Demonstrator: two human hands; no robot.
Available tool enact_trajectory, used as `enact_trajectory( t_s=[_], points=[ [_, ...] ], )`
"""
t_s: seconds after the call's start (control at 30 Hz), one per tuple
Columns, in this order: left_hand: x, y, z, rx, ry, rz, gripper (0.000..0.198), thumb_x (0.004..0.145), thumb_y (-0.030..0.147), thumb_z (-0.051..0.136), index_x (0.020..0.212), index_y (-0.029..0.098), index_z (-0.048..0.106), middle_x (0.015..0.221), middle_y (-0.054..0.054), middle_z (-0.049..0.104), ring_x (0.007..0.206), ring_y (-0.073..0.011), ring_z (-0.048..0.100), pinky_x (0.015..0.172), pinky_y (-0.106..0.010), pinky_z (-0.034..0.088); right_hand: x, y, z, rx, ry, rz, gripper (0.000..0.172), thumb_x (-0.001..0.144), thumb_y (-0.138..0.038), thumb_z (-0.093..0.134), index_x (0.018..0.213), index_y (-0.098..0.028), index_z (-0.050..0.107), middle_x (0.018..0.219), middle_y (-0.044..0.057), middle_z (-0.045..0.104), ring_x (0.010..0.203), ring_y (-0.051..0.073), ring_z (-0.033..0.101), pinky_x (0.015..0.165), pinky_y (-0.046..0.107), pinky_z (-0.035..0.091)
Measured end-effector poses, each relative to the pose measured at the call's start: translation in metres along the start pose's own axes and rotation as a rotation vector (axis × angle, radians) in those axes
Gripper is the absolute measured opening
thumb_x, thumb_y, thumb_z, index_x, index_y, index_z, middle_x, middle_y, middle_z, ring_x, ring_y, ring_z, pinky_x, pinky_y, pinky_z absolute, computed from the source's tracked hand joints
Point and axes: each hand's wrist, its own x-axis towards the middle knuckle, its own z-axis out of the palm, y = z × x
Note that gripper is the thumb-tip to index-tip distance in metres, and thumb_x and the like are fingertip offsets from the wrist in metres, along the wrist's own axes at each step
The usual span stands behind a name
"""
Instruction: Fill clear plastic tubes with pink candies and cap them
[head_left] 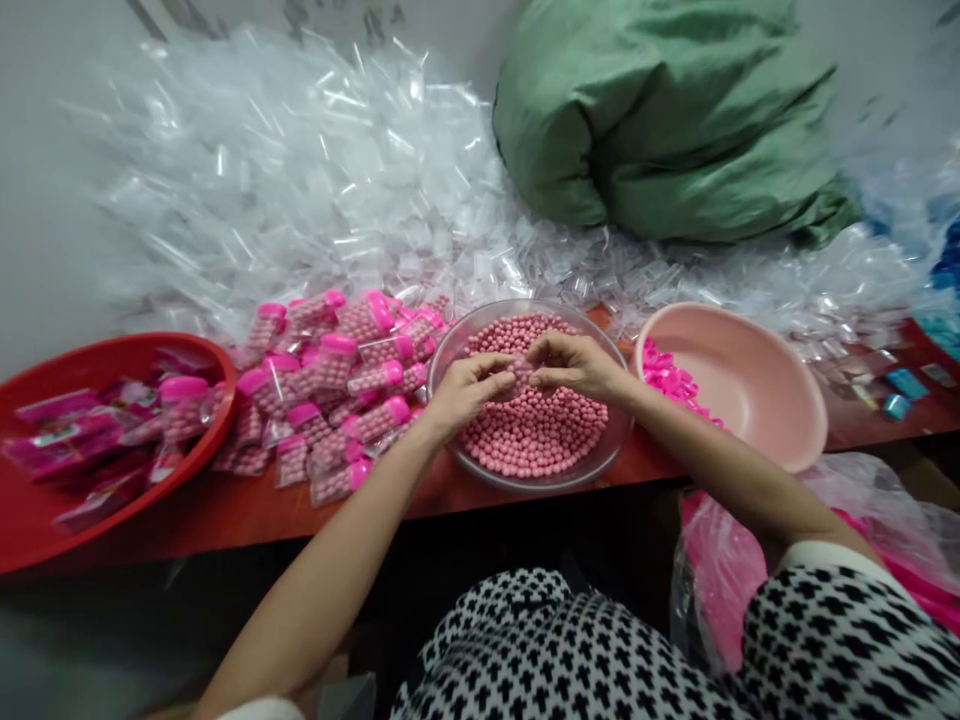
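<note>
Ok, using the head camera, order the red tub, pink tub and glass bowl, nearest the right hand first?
From the right hand:
1. Glass bowl, right under it.
2. Pink tub, to its right.
3. Red tub, far left.

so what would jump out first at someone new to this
The eye goes first to the glass bowl of pink balls at the middle of the red table top, with the left hand and right hand meeting above it. Behind, a huge heap of clear plastic tubes spreads along the wall, beside a bulging green sack at the back right.
</note>
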Motion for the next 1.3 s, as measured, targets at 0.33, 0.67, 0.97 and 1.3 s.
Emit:
enact_trajectory(
  t_s=[0.33,0.67,0.97,1.3],
  points=[
    [0.001,0.000,-0.002,-0.095,0.135,-0.005,0.060,0.056,0.048,0.093,0.102,0.014,0.074,0.086,-0.003,0.071,0.074,-0.0153,0.065,0.076,-0.034,0.060,0.000,0.009,-0.025,-0.376,0.147,0.077,0.032,0.082,-0.048,0.074,0.088,-0.017,0.074,0.074,0.002,0.072,0.067,0.015,0.066,0.064,0.026,0.051],
    [-0.002,0.005,-0.004,-0.178,0.152,0.018,0.051,0.063,0.045,0.091,0.100,0.016,0.071,0.092,-0.005,0.072,0.079,-0.0176,0.069,0.076,-0.034,0.063,0.127,0.030,-0.113,-1.374,0.482,0.476,0.044,0.094,-0.016,0.049,0.136,-0.018,0.060,0.139,0.018,0.062,0.115,0.030,0.065,0.091,0.039,0.050],
    [0.001,0.000,-0.005,-0.176,0.183,0.040,0.056,0.061,0.050,0.091,0.100,0.015,0.069,0.091,-0.004,0.072,0.076,-0.0150,0.067,0.075,-0.032,0.062,0.129,0.024,-0.129,-1.430,0.518,0.383,0.044,0.100,-0.021,0.037,0.136,-0.023,0.062,0.135,0.015,0.066,0.113,0.032,0.065,0.090,0.041,0.049],
    [0.002,-0.002,-0.003,-0.137,0.185,0.096,0.058,0.061,0.051,0.090,0.101,0.016,0.067,0.094,-0.004,0.072,0.079,-0.0140,0.067,0.075,-0.029,0.060,0.050,-0.001,-0.080,-1.117,0.432,0.088,0.037,0.087,-0.016,0.049,0.110,-0.014,0.078,0.099,0.009,0.079,0.092,0.022,0.071,0.082,0.028,0.048]
  ],
)
